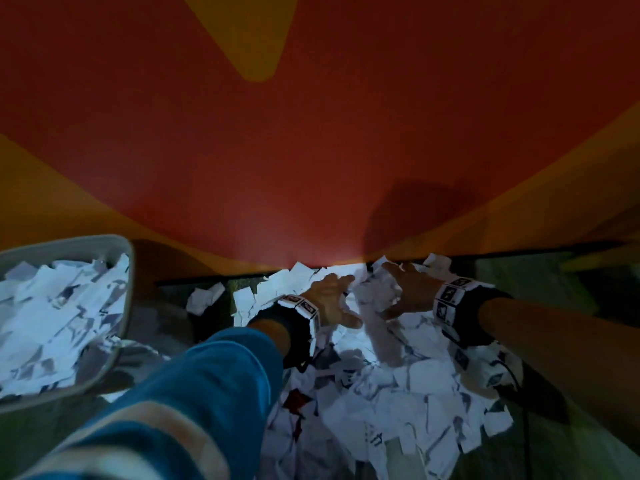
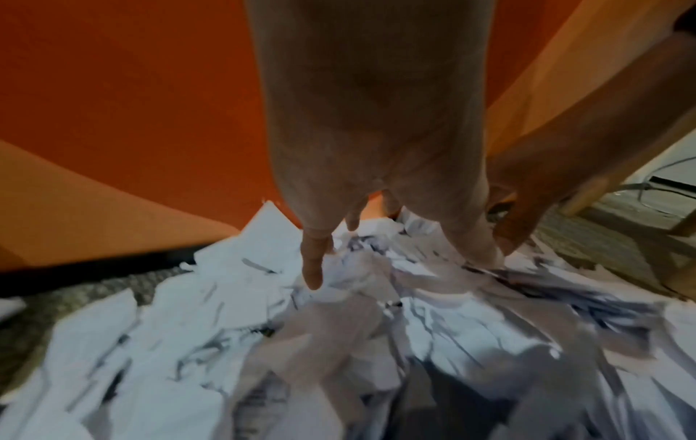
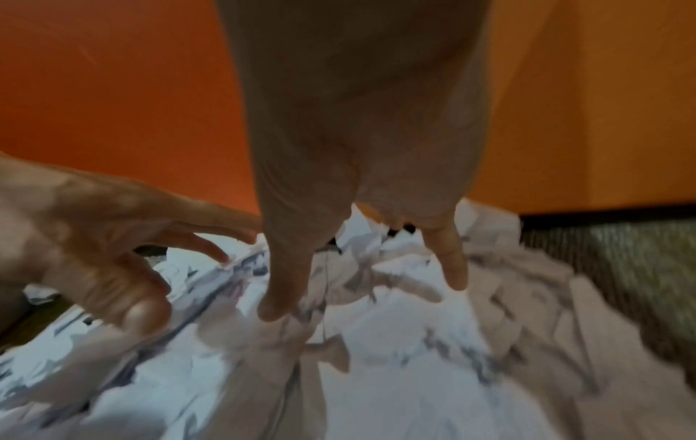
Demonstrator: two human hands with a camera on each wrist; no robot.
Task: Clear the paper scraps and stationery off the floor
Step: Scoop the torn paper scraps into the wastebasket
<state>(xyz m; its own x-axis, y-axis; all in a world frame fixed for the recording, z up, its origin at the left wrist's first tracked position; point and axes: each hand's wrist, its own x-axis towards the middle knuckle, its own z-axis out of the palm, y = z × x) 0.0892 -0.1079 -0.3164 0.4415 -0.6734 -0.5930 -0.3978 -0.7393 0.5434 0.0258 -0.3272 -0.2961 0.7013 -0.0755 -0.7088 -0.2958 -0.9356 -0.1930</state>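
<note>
A big heap of torn white paper scraps (image 1: pixel 381 393) lies on the carpet against the wall. Both my hands hover over its far end, fingers spread and pointing down into the scraps. My left hand (image 1: pixel 332 301) touches the paper with its fingertips (image 2: pixel 312 277), and the heap (image 2: pixel 263 342) spreads beneath it. My right hand (image 1: pixel 398 292) is just right of it, its fingertips (image 3: pixel 455 277) resting on the scraps (image 3: pixel 414 357). Neither hand holds anything. In the right wrist view my left hand (image 3: pixel 113 238) shows at the left. No stationery is visible.
A grey bin (image 1: pixel 121 271), partly filled with scraps, stands on the floor at the left. My knee in blue trousers (image 1: pixel 173 393) is between bin and heap. An orange-red wall (image 1: pixel 311 133) with a black skirting rises behind. A wooden furniture leg (image 2: pixel 602 193) stands at the right.
</note>
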